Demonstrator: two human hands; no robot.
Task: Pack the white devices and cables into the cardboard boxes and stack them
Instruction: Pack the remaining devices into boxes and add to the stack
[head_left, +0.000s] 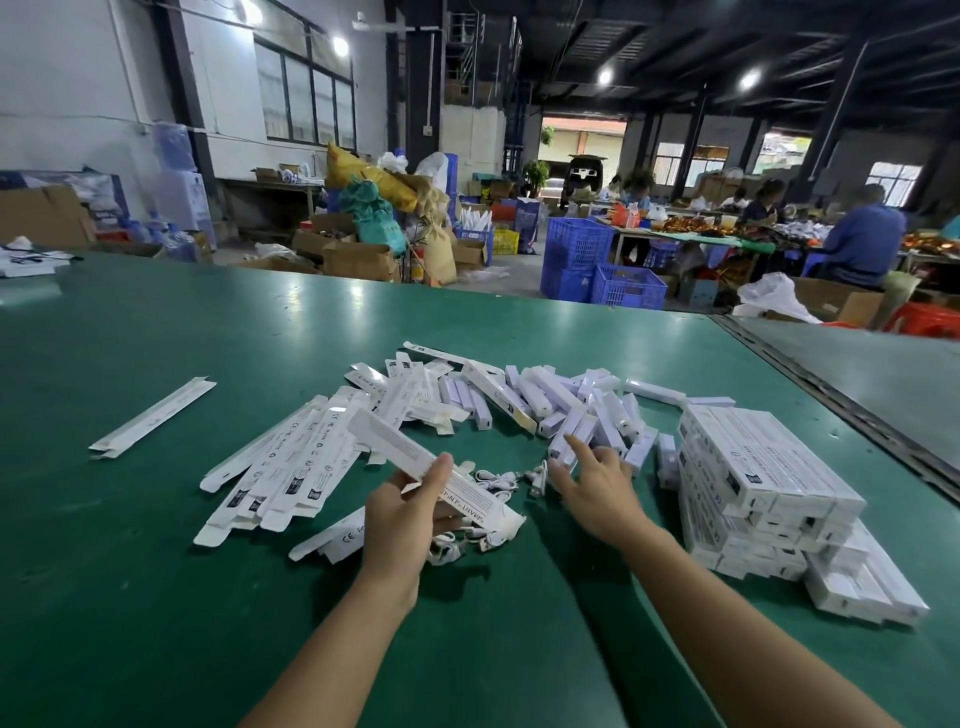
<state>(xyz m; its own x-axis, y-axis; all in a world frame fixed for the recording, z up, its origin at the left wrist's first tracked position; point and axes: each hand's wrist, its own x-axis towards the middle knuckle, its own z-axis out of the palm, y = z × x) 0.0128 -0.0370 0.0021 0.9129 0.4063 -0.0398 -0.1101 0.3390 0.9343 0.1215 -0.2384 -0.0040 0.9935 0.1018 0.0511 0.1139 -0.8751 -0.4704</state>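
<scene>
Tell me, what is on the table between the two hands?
In the head view, small white cables lie on the green table between the left hand and right hand, beside the end of the box the left hand holds.

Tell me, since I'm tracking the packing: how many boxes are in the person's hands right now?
1. The left hand grips one long white box above the cables. The right hand reaches open toward the loose devices and holds nothing. None looks hidden.

Left hand (402, 512) grips box (415, 457); right hand (597, 488) spread above devices (582, 415).
</scene>
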